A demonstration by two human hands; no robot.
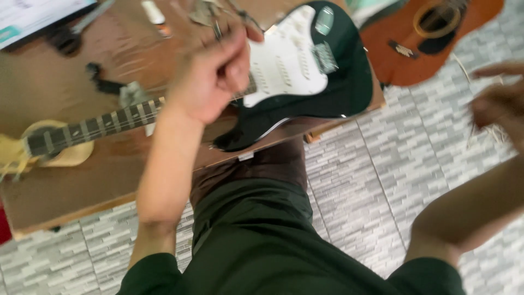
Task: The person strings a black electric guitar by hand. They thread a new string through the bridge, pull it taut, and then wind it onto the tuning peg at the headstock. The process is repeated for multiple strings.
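A black electric guitar (pixel 327 87) with a white pickguard lies on a low wooden table (pixel 71 191), its dark fretboard (pixel 93 128) running left over a pale support. My left hand (pixel 210 79) is raised over the point where neck and body meet. Its fingers are closed in a fist, and a thin metal piece (pixel 216 28) sticks up from it. My right hand (pixel 499 104) hovers at the right edge over the floor, badly blurred. Thin pale strands (pixel 483 134) show beside its fingers, but whether it holds them is unclear.
An orange-brown acoustic guitar (pixel 431 38) lies on the grey tiled floor (pixel 360 180) at the upper right. Dark small tools (pixel 103 83) and a white sheet (pixel 33 16) sit on the table's far left. My knees in dark trousers (pixel 251 229) are under the table edge.
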